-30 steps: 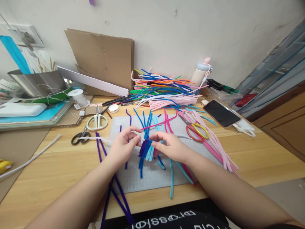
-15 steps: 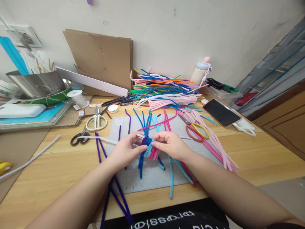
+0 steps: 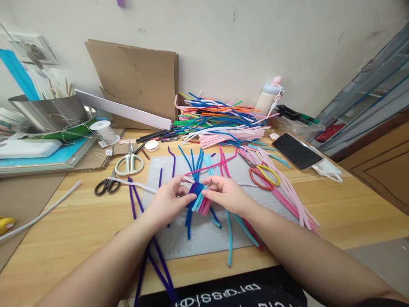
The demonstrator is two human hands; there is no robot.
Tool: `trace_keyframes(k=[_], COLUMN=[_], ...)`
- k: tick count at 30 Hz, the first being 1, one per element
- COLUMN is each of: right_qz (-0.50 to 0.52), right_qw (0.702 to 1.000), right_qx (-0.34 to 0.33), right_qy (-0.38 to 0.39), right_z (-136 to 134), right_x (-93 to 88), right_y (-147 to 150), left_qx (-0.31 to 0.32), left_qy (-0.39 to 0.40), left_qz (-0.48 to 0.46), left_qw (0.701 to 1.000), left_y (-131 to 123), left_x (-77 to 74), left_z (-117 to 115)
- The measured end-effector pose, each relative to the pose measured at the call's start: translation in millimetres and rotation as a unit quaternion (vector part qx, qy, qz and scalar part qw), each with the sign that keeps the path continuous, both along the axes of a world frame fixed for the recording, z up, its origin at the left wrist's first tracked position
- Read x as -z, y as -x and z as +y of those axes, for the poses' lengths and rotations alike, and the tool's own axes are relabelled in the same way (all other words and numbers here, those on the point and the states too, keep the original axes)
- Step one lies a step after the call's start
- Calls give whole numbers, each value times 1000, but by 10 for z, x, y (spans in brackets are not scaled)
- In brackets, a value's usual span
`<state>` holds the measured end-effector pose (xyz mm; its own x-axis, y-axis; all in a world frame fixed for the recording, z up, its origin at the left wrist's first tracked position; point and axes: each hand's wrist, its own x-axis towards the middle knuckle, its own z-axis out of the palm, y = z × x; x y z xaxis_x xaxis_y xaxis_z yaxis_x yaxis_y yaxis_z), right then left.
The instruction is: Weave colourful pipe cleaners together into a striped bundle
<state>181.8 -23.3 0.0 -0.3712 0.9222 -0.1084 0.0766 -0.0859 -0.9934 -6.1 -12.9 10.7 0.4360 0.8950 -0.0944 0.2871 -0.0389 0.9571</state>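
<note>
Both hands meet over a grey cutting mat [image 3: 179,238] at the middle of the wooden table. My left hand [image 3: 168,200] pinches a white pipe cleaner [image 3: 134,184] that trails off to the left, and presses against a bundle of purple, blue, light blue and pink pipe cleaners [image 3: 197,200]. My right hand [image 3: 226,194] is closed on the same bundle from the right. The bundle's loose ends fan out above and below the hands.
A heap of mixed pipe cleaners [image 3: 217,121] lies by the wall. White-handled scissors [image 3: 129,162], black scissors [image 3: 107,185] and red-and-yellow scissors [image 3: 263,175] lie about the mat. A phone [image 3: 295,151], cardboard [image 3: 134,81] and a metal tub [image 3: 47,111] stand around.
The hands have drawn closer together and squeezed the bundle tighter. The white pipe cleaner's left end has lifted slightly.
</note>
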Motion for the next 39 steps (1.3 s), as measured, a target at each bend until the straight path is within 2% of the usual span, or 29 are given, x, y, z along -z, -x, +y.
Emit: trace_keyframes(k=[5,8,12,16,18,20,21,23,26,29,31,36,39], right_qz=[-5,-19,-115,-201,-229,-247,-252,-254,-253,-272,-293,-342,-369], right_qw=[1000,1000,983,959,947,935,930,923,909,889,874,832,805], right_qx=[-9,1,69,68,70,68,61,42,13,-1,-2,14,24], right_qy=[0,-20,-122,-189,-217,-247,-260,-287,-331,-368,-388,-438,-463], right_z=[-12,9,90,154,159,148,139,115,80,63,67,91,99], right_x=[26,-21,-88,-69,-42,-22,-17,-17,-29,-30,-21,-24,-101], right_y=[31,-7,-135,-214,-213,-193,-179,-147,-104,-95,-110,-162,-220], left_qx=[22,9,-48,-77,-152,-217,-210,-136,-32,17,21,-17,-40], left_qy=[-13,-18,-10,-16,-100,-241,-302,-358,-354,-336,-336,-354,-324], left_qz=[-5,-28,-70,-50,11,98,134,175,204,210,211,225,224], left_qw=[1000,999,996,996,983,941,920,907,912,918,918,908,918], left_y=[-13,4,48,87,107,116,113,87,24,-12,-11,24,69], left_x=[-37,-54,-26,74,101,85,63,13,-23,-3,12,-11,-73], left_z=[-44,-16,77,153,164,154,142,111,76,73,81,94,99])
